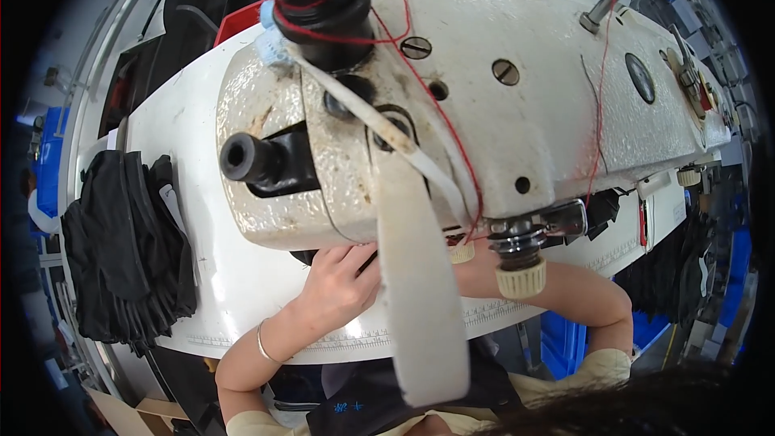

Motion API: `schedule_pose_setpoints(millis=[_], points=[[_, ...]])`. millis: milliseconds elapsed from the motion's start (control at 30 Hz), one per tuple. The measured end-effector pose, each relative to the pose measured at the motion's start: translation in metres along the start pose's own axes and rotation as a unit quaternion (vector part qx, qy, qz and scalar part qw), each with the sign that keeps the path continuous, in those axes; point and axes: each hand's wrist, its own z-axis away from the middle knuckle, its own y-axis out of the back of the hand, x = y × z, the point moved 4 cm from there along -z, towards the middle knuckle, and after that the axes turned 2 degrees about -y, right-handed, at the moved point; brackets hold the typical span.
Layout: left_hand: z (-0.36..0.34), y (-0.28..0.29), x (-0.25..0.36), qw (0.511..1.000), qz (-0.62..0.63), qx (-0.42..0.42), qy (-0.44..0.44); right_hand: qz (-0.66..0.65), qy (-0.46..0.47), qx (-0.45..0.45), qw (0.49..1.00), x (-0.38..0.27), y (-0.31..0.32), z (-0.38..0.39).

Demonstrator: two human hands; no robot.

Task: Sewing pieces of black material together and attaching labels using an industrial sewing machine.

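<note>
A white sewing machine (452, 137) fills the middle of the view, with red thread (432, 85) running over its head. Just below the machine head is my left hand (339, 284), its fingers bent and closed; the fingertips go out of sight under the machine, so what they hold is hidden. A sliver of black material (303, 257) shows beside that hand. My right forearm (557, 284) reaches in from the right, while the right hand itself is hidden behind the machine's white lever (424, 291) and head.
A stack of black fabric pieces (129, 250) lies on the left of the white table (218, 291). More black fabric (670, 266) hangs at the right. A blue crate (563, 343) stands below the table edge, and a ruler scale (355, 337) runs along its front.
</note>
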Motion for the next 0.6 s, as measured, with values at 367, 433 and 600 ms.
schedule_pose_setpoints(millis=[367,433,600], points=[[-0.028,0.008,-0.030,0.999,-0.013,0.020,0.023,0.087,-0.007,-0.026,0.996,0.016,-0.021,0.013],[-0.029,0.010,-0.030,0.999,-0.025,0.016,0.033,0.010,-0.068,0.040,0.997,0.015,-0.003,-0.006],[-0.035,0.015,-0.025,0.997,-0.049,0.060,-0.010,0.011,-0.078,-0.005,0.997,0.022,-0.016,0.008]])
